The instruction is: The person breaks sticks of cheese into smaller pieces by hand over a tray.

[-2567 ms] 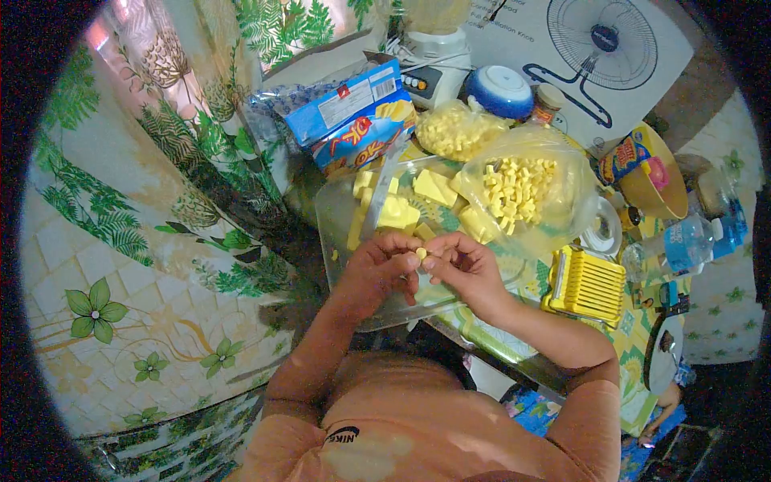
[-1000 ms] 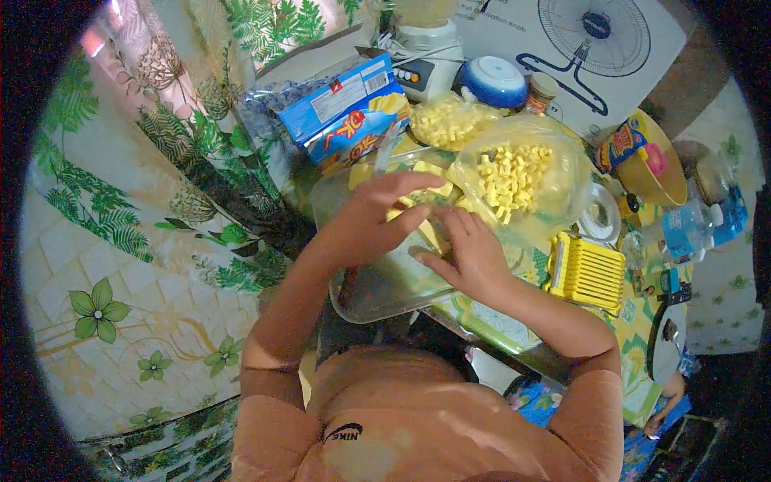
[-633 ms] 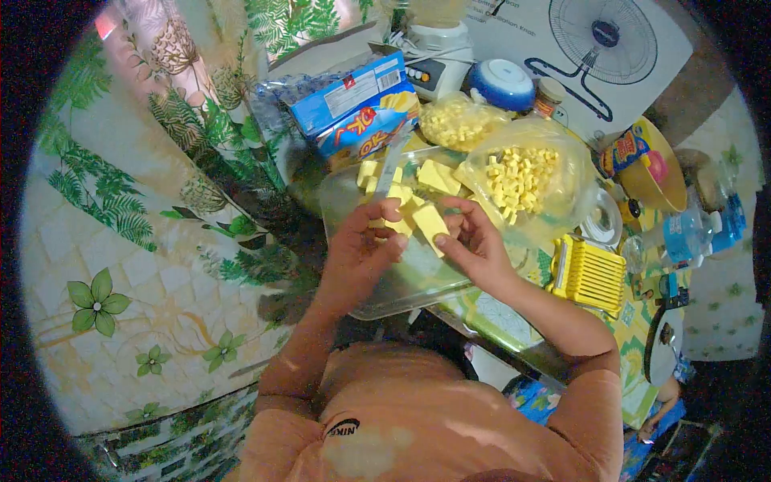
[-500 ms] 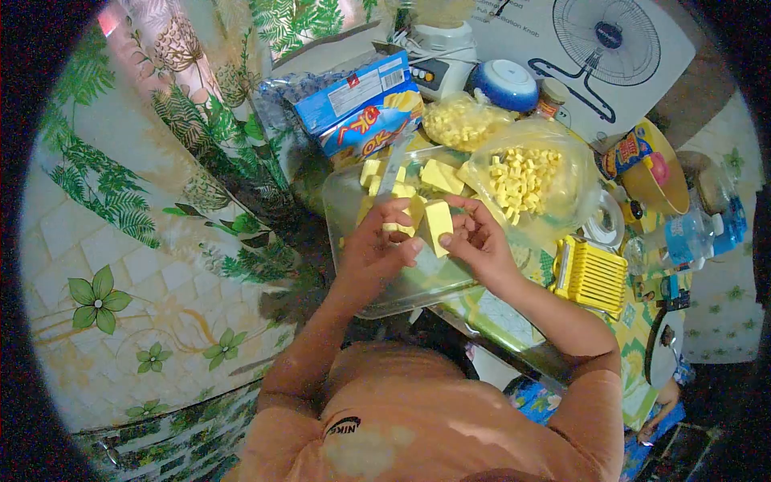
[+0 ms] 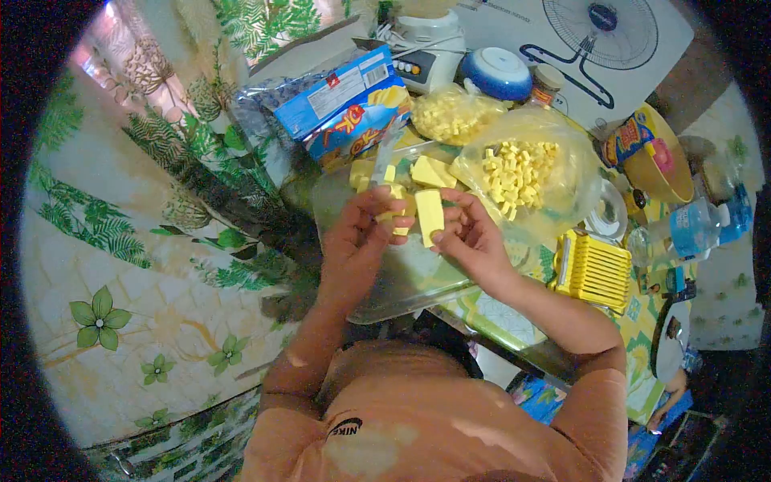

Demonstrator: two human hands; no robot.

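Note:
A knife (image 5: pixel 385 157) points up and away from my left hand (image 5: pixel 357 241); its handle is hidden behind my curled fingers. A small yellow piece (image 5: pixel 399 228) shows at the fingertips and thumb of that hand. My right hand (image 5: pixel 474 241) pinches an upright rectangular yellow block (image 5: pixel 430 217), which looks like cheese, between thumb and fingers. Both hands are over a clear plastic tray (image 5: pixel 393 304). More yellow chunks (image 5: pixel 434 172) lie in the tray just beyond my fingers.
Beyond the tray are a plastic bag of small yellow cubes (image 5: pixel 522 173), another filled bag (image 5: pixel 450 114), a blue box (image 5: pixel 345 100) and a blue bowl (image 5: pixel 498 72). To the right are a yellow slotted cutter (image 5: pixel 594 269), a tape roll (image 5: pixel 606 221) and a bottle (image 5: pixel 695 229).
My left hand has shifted slightly left, with the knife blade. The yellow block in my right hand has turned a little more upright. The whole view has also shifted slightly.

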